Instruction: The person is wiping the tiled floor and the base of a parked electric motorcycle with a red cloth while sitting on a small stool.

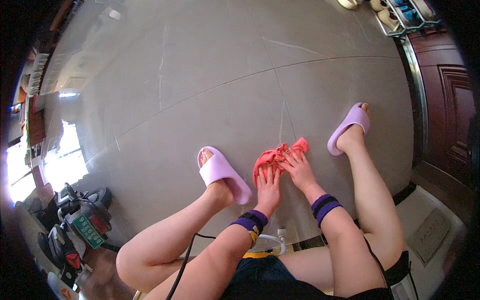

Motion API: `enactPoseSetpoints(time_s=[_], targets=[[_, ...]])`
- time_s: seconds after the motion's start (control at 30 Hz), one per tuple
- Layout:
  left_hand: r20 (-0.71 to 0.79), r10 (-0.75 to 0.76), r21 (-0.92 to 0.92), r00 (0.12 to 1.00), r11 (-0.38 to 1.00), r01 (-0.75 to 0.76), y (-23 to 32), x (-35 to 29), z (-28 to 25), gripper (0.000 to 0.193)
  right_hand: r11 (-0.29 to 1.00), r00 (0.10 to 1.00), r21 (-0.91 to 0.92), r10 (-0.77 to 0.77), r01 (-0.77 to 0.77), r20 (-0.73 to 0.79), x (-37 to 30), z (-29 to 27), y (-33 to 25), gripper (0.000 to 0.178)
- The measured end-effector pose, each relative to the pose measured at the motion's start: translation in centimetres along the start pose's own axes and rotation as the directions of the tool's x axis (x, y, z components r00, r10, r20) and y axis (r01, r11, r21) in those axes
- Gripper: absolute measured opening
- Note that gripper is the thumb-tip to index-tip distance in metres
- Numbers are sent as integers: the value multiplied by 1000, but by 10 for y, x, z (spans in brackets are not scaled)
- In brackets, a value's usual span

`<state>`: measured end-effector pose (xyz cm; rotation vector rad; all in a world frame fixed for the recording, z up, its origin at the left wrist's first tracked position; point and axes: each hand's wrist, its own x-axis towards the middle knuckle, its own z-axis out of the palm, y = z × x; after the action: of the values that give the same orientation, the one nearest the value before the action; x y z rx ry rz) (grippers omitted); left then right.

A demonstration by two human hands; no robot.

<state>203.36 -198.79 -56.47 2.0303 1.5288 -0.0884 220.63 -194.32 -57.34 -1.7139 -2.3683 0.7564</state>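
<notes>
A crumpled coral-red cloth [266, 156] lies on the grey tiled floor [200, 115] between my feet. My left hand [268, 191] rests on its near part, fingers stretched out flat over the fabric. Just to the right, my right hand [301, 171] presses on the cloth with its fingers spread, close to the end that sticks out at the far right. Both palms face down, and neither hand wraps round the cloth. Lilac slippers are on my feet, the left slipper [222, 175] nearer the cloth than the right slipper [345, 130].
At the lower left stands a scooter [80, 220] with a green plate. A shoe rack [400, 20] is at the far right, by a dark wooden door [445, 95]. A grey mat [429, 235] lies beyond my right knee. A black cable [184, 262] crosses my left arm.
</notes>
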Motion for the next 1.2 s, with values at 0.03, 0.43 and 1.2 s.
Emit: enactPoseSetpoints(time_s=[0.03,0.43,1.2], targets=[[-7,76,28,997,997,-76,-3,-3,2,80,1000,999,5,-8,8,-33,-7,1,4,38],[-15,383,191,924,908,-373,-24,204,-91,60,984,937,-146,46,-103,-347,135,-46,75,45],[351,280,48,893,948,-315,-49,-109,-12,53,925,894,-81,381,-372,237,-98,63,-112,28]])
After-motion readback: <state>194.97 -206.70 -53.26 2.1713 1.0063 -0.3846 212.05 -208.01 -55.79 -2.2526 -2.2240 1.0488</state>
